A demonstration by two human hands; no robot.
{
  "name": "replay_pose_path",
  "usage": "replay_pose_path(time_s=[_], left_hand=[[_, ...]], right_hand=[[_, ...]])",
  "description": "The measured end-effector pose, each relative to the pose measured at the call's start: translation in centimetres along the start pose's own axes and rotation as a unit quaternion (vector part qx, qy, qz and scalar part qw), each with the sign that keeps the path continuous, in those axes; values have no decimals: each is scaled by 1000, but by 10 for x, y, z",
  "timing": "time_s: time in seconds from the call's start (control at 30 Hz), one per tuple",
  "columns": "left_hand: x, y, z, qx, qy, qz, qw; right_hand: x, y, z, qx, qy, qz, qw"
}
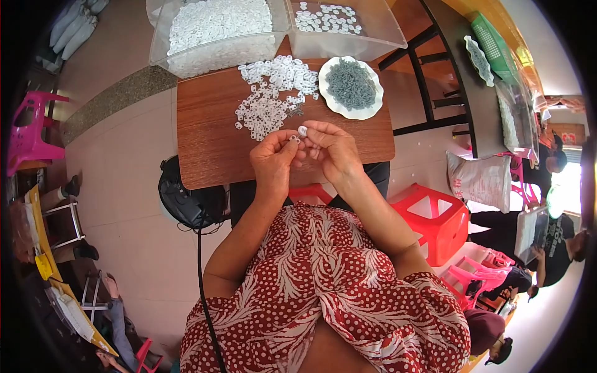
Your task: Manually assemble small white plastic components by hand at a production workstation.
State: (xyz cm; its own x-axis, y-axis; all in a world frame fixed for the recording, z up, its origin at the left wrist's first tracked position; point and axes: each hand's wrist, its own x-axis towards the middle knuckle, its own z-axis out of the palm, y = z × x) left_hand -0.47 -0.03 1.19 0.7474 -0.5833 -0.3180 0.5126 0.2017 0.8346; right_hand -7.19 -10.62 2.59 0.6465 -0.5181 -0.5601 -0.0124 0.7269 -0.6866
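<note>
Both hands are held close together over the near edge of a brown wooden table [208, 133]. My left hand [272, 163] pinches a small white plastic piece [295, 140] between thumb and forefinger. A second white plastic piece [303, 130], rounder, sits in the fingertips of my right hand [339, 152]. Just beyond them lie a heap of small white pieces [260, 113] and a heap of larger white pieces [283, 73]. Beside these are a few loose grey bits [296, 111]. To the right, a scalloped white plate [352, 114] carries many thin grey pieces [351, 85].
At the table's far side, one clear bin [221, 57] is full of white pieces; another bin [348, 43] holds fewer. A red stool [438, 217] stands at my right, a black bag [186, 196] at my left. Other people sit at both sides.
</note>
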Motion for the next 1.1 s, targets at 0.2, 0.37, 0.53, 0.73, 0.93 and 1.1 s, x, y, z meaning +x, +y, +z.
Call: replay_pose_path(time_s=[0.2,0.37,0.53,0.73,0.93,1.1], left_hand=[[1,1,3,-2,-8,5,1000],[-1,4,3,-11,-9,-9,1000],[0,2,2,1,-11,-16,1000],[3,-3,0,16,-16,-9,1000],[2,-4,1,28,-7,-1,1000],[3,-4,1,40,2,-2,999]], right_hand=[[-3,3,-3,-89,-25,-60,994],[-2,-7,-8,-55,-23,-29,998],[-2,-9,-8,-53,-10,-28,998],[-2,-6,-7,-59,-15,-31,998],[-2,-4,-5,-69,-3,-55,996],[-1,-1,-3,-104,-2,-96,990]])
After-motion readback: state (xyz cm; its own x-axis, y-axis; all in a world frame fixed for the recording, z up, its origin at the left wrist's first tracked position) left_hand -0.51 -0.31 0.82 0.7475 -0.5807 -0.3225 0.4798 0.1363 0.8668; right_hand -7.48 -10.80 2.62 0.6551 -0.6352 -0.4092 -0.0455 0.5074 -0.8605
